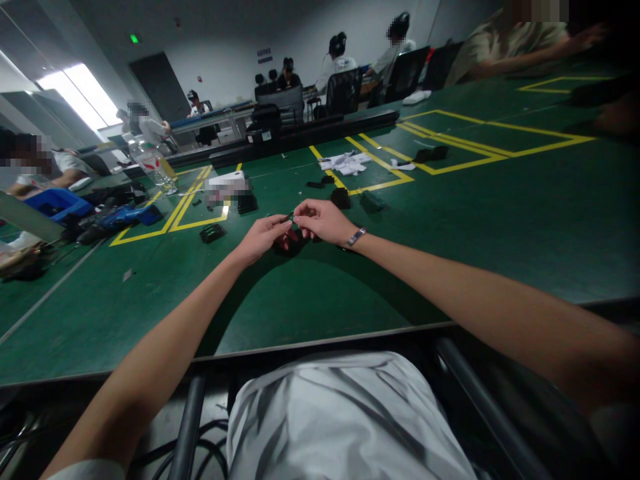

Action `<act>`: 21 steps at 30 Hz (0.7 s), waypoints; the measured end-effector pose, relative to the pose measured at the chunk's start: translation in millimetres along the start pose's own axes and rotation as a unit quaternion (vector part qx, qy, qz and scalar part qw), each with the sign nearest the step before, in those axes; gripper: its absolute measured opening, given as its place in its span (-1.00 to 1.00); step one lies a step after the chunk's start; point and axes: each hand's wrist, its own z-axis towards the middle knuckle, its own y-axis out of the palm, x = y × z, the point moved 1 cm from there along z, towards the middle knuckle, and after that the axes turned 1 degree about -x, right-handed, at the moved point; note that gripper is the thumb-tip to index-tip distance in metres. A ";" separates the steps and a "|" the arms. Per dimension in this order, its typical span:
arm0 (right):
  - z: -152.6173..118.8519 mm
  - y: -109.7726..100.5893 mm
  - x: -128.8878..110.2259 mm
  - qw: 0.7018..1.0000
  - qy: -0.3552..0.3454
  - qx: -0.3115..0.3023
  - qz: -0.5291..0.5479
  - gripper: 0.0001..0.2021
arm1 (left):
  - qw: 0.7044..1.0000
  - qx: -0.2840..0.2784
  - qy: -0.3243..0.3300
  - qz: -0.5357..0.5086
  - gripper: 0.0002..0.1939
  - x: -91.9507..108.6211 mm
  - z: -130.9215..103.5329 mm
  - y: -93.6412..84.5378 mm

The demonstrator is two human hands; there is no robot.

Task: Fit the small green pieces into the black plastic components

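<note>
My left hand (267, 237) and my right hand (320, 220) meet above the green table (350, 287), fingertips almost touching. Between them is a small dark piece (290, 217), pinched by the fingers of both hands; its kind is too small to make out. A bracelet (356, 236) circles my right wrist. Left of my hands lies a black part with green on it (213, 233). Just beyond my right hand sit a black block (341, 198) and a dark, see-through-looking piece (373, 201).
Yellow tape (200, 193) marks rectangles on the table. Farther back are a white box (227, 185), a black stack (247, 203), white crumpled cloths (345, 163) and a clear bottle (153, 167). A blue power tool (120, 219) and blue bin (57, 203) lie left. Other people sit around.
</note>
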 end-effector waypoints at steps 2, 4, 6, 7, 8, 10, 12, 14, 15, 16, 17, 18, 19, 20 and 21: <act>-0.1 0.1 -0.1 1.000 -0.003 0.000 0.002 -0.87 | 1.000 -0.001 0.000 0.001 -0.61 0.3 -0.4 0.0; -0.3 0.2 -0.8 1.000 -0.003 0.001 0.003 -0.88 | 1.000 0.000 -0.002 0.002 -0.60 0.6 -0.8 0.1; -0.5 0.2 -1.6 1.000 0.000 0.003 0.002 -0.89 | 1.000 0.002 -0.003 0.002 -0.60 0.8 -0.9 0.3; -0.5 0.2 -2.0 1.000 0.003 0.003 0.002 -0.89 | 1.000 0.003 -0.003 0.002 -0.60 0.8 -0.8 0.4; -0.5 0.2 -2.2 1.000 0.004 0.004 0.001 -0.90 | 1.000 0.004 -0.003 0.003 -0.60 0.8 -0.7 0.4; -0.4 0.2 -2.3 1.000 0.005 0.005 -0.002 -0.91 | 1.000 0.004 -0.002 0.005 -0.60 0.3 -0.3 0.3; -0.1 0.2 -2.2 1.000 0.003 0.005 -0.006 -0.91 | 1.000 0.004 -0.002 0.007 -0.59 -0.3 0.1 -0.1; 0.1 0.2 -2.1 1.000 0.004 0.006 -0.008 -0.92 | 1.000 0.001 -0.004 0.006 -0.59 -0.9 0.5 -0.5; 0.1 0.3 -2.2 1.000 0.003 0.006 -0.007 -0.92 | 1.000 0.000 -0.006 0.005 -0.59 -1.1 0.5 -0.7; 0.0 0.3 -2.4 1.000 0.001 0.005 -0.006 -0.93 | 1.000 -0.001 -0.007 0.004 -0.59 -1.2 0.6 -0.8; -0.1 0.4 -2.7 1.000 -0.001 0.004 -0.003 -0.93 | 1.000 -0.001 -0.007 0.004 -0.59 -1.1 0.5 -0.9; -0.2 0.5 -3.0 1.000 -0.004 0.004 0.000 -0.92 | 1.000 -0.002 -0.007 0.003 -0.59 -1.1 0.5 -1.0; -0.4 0.6 -3.2 1.000 -0.006 0.004 0.002 -0.91 | 1.000 -0.002 -0.006 0.003 -0.59 -1.0 0.4 -1.0; -0.5 0.7 -3.3 1.000 -0.007 0.004 0.003 -0.91 | 1.000 -0.003 -0.005 0.002 -0.59 -0.8 0.3 -1.0; -0.6 0.7 -3.3 1.000 -0.008 0.005 0.004 -0.90 | 1.000 -0.004 -0.004 0.001 -0.59 -0.7 0.2 -0.9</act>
